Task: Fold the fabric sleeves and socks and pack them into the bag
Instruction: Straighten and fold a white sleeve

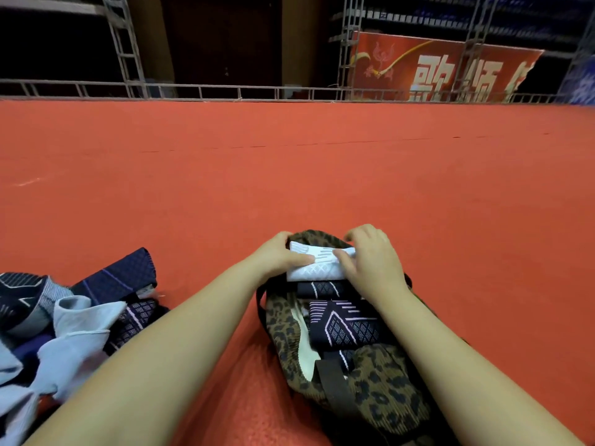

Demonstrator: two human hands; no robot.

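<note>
Currently I am gripping the folded white sleeve (317, 263) crosswise, left hand (279, 255) and right hand (370, 262) pinching opposite ends, directly over the bag (380, 381) mouth.

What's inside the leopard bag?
The leopard bag holds folded dark patterned pieces, with a folded white piece gripped by both hands on top. Anything underneath is hidden.

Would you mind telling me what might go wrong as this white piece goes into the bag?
The folded white sleeve, gripped by left hand and right hand, may unfold when released. The leopard bag looks soft; its rim could collapse inward over the dark folded pieces.
</note>
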